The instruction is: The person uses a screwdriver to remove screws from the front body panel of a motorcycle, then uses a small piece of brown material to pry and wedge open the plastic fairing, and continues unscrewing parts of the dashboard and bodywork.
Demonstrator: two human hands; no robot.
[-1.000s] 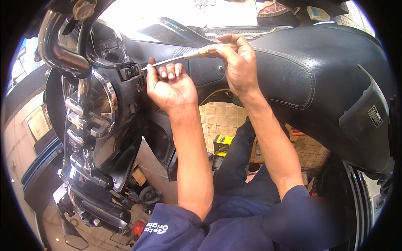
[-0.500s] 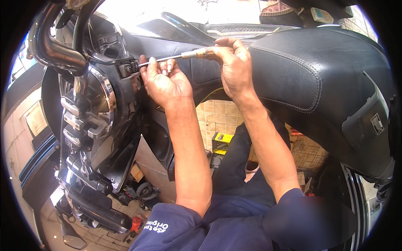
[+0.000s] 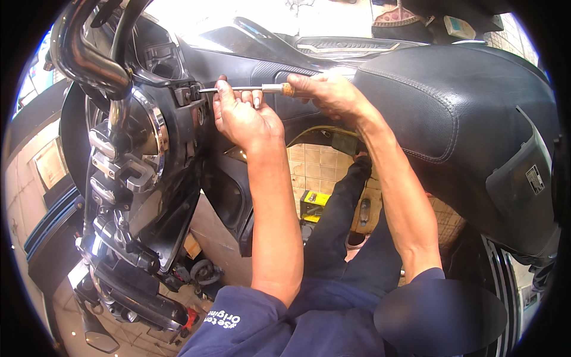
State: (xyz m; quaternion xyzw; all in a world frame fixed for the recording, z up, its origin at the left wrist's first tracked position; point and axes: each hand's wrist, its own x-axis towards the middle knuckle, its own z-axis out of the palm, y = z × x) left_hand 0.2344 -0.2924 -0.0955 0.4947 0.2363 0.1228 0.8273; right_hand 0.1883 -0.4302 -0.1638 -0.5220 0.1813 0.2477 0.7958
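Screwdriver (image 3: pixel 272 88) running level, just left of the seat (image 3: pixel 410 98), shaft pointing away from that seat and its tip right up by a black bracket (image 3: pixel 185 94)! Right hand (image 3: pixel 333 98), close by the seat's left end, has its fingers wrapped round the handle, an amber band peeping out. Left hand (image 3: pixel 247 122), farther left of the seat, pinches the slim shaft near the tip, palm up. So the two hands are apart, both clamped on one tool; whether the tip meets a screw is too small to tell. Well left of the seat, a dark chrome handlebar (image 3: pixel 95 74); against the seat's right end, a grey panel (image 3: pixel 511 163).
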